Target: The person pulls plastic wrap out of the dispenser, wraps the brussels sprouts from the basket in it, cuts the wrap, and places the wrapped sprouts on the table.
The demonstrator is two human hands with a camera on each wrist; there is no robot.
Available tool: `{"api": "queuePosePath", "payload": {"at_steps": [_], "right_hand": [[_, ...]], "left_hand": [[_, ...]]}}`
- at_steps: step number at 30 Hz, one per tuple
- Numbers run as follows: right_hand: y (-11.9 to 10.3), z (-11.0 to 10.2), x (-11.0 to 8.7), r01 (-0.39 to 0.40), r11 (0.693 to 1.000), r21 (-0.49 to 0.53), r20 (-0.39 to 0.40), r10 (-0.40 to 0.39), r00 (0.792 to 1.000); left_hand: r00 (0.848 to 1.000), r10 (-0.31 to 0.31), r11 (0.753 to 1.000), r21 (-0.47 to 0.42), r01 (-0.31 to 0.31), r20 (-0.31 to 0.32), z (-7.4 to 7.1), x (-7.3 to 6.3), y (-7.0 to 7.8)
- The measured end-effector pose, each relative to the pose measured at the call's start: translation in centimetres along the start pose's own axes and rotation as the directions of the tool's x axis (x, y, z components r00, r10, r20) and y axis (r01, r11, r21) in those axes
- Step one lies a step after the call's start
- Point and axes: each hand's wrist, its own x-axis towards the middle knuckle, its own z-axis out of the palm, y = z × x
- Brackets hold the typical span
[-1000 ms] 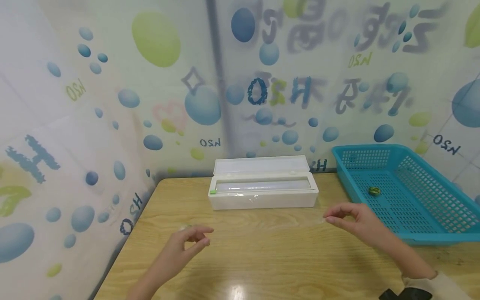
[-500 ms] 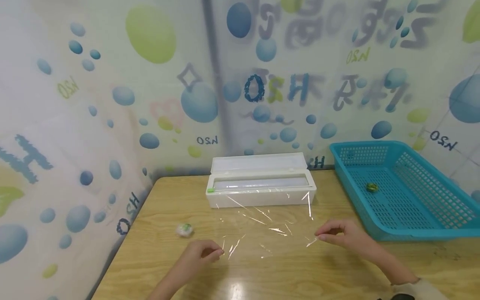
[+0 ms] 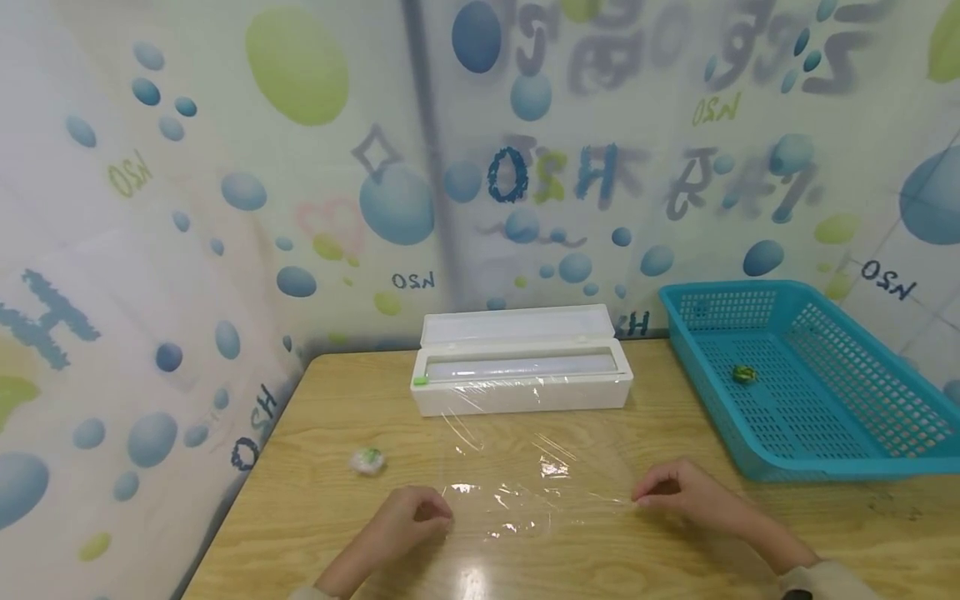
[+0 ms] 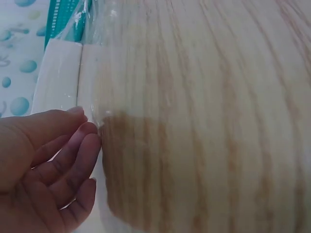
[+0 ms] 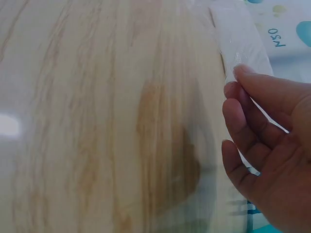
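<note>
A sheet of clear cling film [image 3: 551, 471] stretches between my two hands, its glints running back to the front of the white cling film box [image 3: 525, 398]. With thumb and forefinger, my left hand [image 3: 401, 525] pinches the film's near left corner. My right hand [image 3: 686, 496] pinches the near right corner the same way. In the left wrist view, the left hand's other fingers [image 4: 80, 204] are loosely bent. The right wrist view has the thumb and forefinger of the right hand [image 5: 272, 136] meeting at the film's edge. The box lid stands raised over a pale roll.
Left of the film, a small white-and-green bundle [image 3: 367, 461] lies on the wooden table [image 3: 322, 417]. A blue plastic basket [image 3: 847, 468] stands at the right, with a small green-and-yellow item [image 3: 744, 374] inside. A patterned wall sheet [image 3: 360, 250] hangs behind.
Both hands have come toward the near edge, drawing the film with them over the table. The left hand also shifted right, uncovering the bundle, and now pinches the film.
</note>
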Motion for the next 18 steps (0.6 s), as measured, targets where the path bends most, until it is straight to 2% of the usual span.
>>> {"api": "queuePosePath", "payload": {"at_steps": [5,9,11,18], "right_hand": [[0.8,0.4,0.2,0.059,0.998,0.005,0.006,-0.059,0.998],[1.7,0.9,0.3,0.158,0.987,-0.014,-0.001,-0.158,0.987],[1.9,1.2,0.3,0.169,0.986,-0.012,-0.008,-0.169,0.986],[1.2,1.3,0.2,0.037,0.999,0.017,-0.030,-0.037,0.999]], "left_hand": [[1.000,-0.004,1.000,-0.022,0.004,0.010,0.2,0.1,-0.4],[1.000,-0.022,1.000,-0.021,0.022,0.023,0.3,0.2,-0.7],[0.999,-0.020,1.000,-0.023,0.021,0.030,0.4,0.3,-0.8],[0.999,-0.021,0.998,-0.065,0.024,0.041,0.3,0.3,-1.3]]}}
